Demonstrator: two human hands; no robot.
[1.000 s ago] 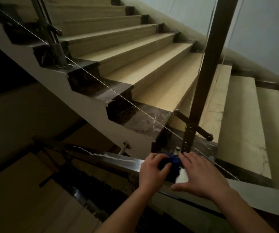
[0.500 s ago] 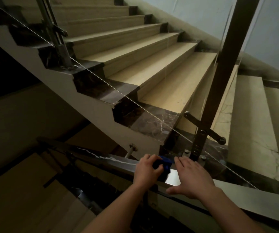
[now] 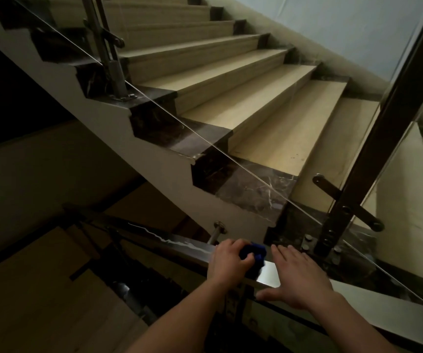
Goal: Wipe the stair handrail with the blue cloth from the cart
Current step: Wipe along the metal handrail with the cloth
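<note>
A shiny metal handrail [image 3: 169,242] runs across the lower part of the head view, sloping down to the left. My left hand [image 3: 227,263] grips a bunched blue cloth [image 3: 255,253] and presses it onto the top of the rail. Just right of it, my right hand [image 3: 298,278] lies flat on the rail with straight fingers and thumb spread, holding nothing. Most of the cloth is hidden under my left fingers.
A dark metal post [image 3: 373,149] with bracket arms rises right behind my right hand. Beige steps [image 3: 256,115] with dark marble ends climb to the upper left behind a glass panel. A dim lower flight [image 3: 52,289] drops away at the left.
My left hand with the cloth has slid a little left along the rail. My right hand followed it and stays flat beside it. The view has shifted so the post sits further right.
</note>
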